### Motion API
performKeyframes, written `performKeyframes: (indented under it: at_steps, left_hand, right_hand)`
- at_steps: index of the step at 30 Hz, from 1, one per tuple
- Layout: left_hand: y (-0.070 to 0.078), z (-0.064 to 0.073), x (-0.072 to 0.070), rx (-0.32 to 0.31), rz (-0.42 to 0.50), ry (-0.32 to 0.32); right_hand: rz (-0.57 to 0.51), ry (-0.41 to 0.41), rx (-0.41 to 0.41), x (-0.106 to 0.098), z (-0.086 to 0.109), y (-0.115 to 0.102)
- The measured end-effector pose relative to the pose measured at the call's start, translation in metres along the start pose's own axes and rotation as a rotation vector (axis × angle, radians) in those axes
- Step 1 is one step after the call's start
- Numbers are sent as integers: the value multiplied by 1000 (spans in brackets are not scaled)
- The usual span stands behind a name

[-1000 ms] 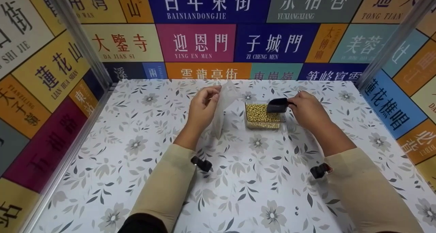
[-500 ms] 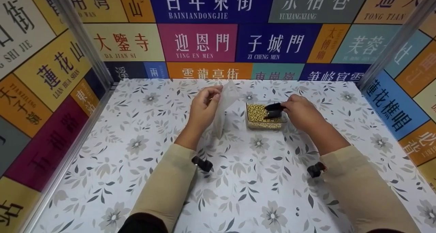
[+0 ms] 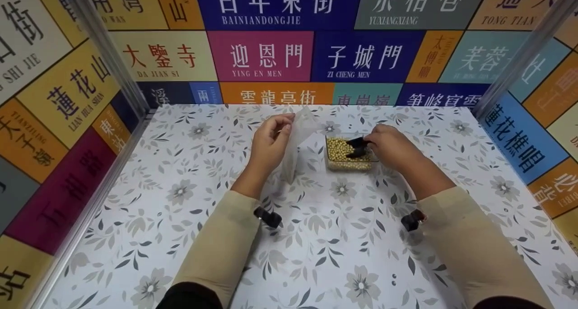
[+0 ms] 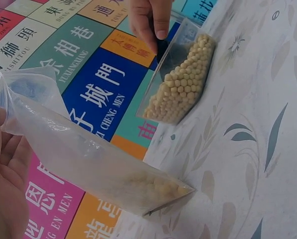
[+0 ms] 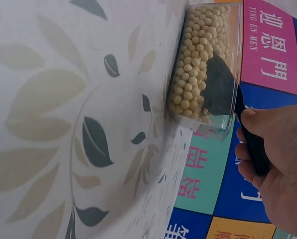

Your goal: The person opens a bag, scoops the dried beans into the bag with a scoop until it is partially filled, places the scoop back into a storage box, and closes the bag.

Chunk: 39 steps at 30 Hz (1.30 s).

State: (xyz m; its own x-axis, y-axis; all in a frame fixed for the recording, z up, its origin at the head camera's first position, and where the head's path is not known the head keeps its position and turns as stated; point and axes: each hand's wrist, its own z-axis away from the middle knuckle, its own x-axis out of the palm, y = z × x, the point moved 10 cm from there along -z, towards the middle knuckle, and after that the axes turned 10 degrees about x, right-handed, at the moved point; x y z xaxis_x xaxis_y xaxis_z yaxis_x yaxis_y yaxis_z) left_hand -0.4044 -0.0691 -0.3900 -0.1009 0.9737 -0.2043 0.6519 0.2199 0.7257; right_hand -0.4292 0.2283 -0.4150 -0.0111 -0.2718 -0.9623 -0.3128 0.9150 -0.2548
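Observation:
My right hand [image 3: 393, 148] grips the handle of a black scoop [image 3: 358, 147]. In the right wrist view the scoop's blade [image 5: 219, 85] is sunk among soybeans [image 5: 188, 74] inside a clear rectangular container [image 5: 232, 119]. To the left, my left hand [image 3: 270, 137] pinches the upper edge of a translucent plastic bag [image 3: 295, 142], which stands upright on the table. Some soybeans [image 4: 161, 188] lie at the bottom of this bag in the left wrist view. The bag's mouth [image 4: 31, 82] gapes near my left fingers. Bag and container stand apart, with a short stretch of tablecloth between them.
A white tablecloth [image 3: 316, 255] with grey flowers and leaves covers the table. Colourful panels [image 3: 266, 56] with printed characters rise along the back and both sides. Metal posts [image 3: 113, 51] mark the corners.
My right hand has moved left and lowered the scoop from above the container's right side into the soybeans, pushing it leftward. My left hand and the bag have stayed in place.

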Motion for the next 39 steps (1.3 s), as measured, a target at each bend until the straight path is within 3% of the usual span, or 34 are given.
performKeyframes:
  at_steps: [6,17,22,32,39]
  left_hand:
    - [-1,0,0,-7,1,0]
    - [-1,0,0,0,42,22]
    - [-1,1,0,0,40,22]
    - [-2,1,1,6,3,13]
    - [-2,0,1,5,21,14]
  right_hand:
    - [-52,-76,25,12,-4,-3]
    - [-97,-80,54,26,-4,-4]
    - [-114,-96,131,34,-3,-1]
    - [-231,6,226,40,5,8]
    - [-276,-4,278,43,8,11]
